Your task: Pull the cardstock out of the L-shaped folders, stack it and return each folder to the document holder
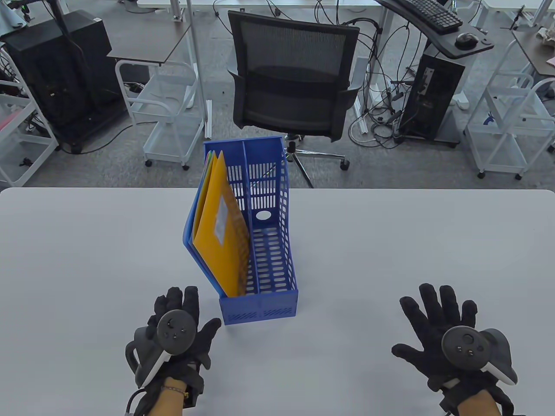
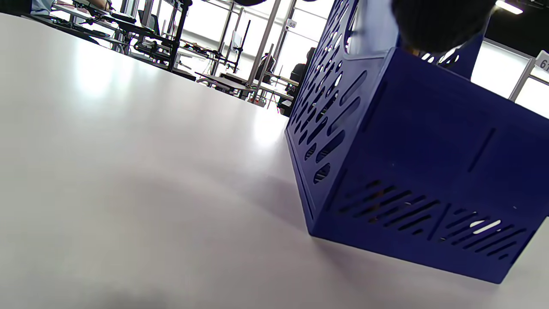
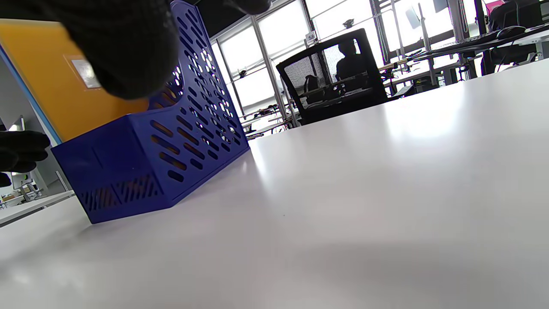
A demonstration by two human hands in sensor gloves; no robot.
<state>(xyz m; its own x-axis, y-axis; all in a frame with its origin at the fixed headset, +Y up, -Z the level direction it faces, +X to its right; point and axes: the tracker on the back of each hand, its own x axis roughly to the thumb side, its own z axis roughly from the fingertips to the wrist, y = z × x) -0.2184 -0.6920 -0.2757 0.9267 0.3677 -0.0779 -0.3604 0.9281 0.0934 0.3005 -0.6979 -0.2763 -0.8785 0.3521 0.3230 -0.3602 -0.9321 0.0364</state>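
Observation:
A blue slotted document holder stands mid-table with two compartments. Its left compartment holds several folders leaning left, the front one orange with a pale label; the right compartment looks empty. My left hand lies flat on the table just left of the holder's near end, fingers straight, holding nothing. My right hand rests flat with fingers spread, far right of the holder. The left wrist view shows the holder's front wall close up; the right wrist view shows the holder and the orange folder.
The white table stretches wide on both sides of the holder. Behind its far edge stand a black mesh office chair, white wire carts, and desks with computers.

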